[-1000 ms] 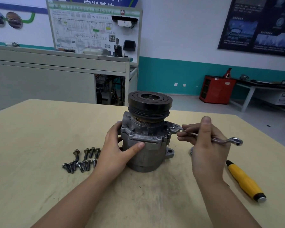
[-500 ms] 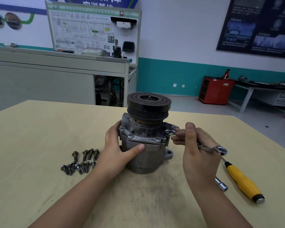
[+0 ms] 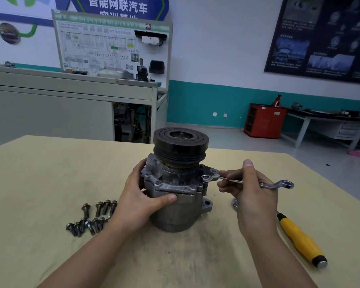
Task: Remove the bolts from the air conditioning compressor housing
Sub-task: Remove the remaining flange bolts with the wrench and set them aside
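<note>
**Wrench swings back out at the compressor's right flange**

The compressor (image 3: 175,204) stands pulley-up in the middle of the bench (image 3: 40,183). The left hand (image 3: 137,202) wraps the housing, thumb across its front. The right hand (image 3: 254,196) pinches the wrench (image 3: 231,179), whose ring end sits on a bolt (image 3: 205,177). Since half a second ago its free end has swung away from the person. Loose bolts (image 3: 92,217) lie toward the left edge and a yellow-handled driver (image 3: 299,240) toward the right. The wall banner (image 3: 117,6) reads "智能网联汽车".

Dull, grimy cast-metal housing (image 3: 175,196) on the matt, scuffed wooden table (image 3: 40,183), shiny chrome wrench (image 3: 247,181) at its three o'clock, dark metal bolts (image 3: 92,217) at eight, glossy yellow plastic handle (image 3: 301,240) at four.
</note>
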Demonstrator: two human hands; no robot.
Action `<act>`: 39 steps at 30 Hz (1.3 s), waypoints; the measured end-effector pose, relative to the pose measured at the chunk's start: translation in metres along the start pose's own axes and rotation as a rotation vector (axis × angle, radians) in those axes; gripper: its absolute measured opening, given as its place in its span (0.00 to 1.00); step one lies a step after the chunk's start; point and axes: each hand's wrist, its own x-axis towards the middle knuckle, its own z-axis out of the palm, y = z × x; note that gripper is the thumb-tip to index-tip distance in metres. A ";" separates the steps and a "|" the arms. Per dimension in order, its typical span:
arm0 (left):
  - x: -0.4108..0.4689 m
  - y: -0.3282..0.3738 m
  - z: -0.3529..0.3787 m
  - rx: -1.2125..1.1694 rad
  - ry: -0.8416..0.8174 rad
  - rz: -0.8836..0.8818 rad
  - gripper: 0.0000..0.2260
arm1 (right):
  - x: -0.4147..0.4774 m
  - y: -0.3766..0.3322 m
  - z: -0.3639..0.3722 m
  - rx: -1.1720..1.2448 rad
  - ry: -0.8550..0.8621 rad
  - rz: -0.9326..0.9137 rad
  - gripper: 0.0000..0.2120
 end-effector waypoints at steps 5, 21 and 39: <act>-0.003 0.002 -0.001 0.013 0.039 0.016 0.43 | 0.004 -0.006 -0.003 0.101 -0.075 0.164 0.23; -0.013 0.014 0.001 0.123 0.114 -0.036 0.50 | 0.003 -0.008 -0.009 -0.097 -0.183 0.197 0.17; -0.022 0.013 0.007 0.186 0.148 -0.047 0.43 | 0.014 -0.006 -0.005 -0.306 -0.315 -0.042 0.06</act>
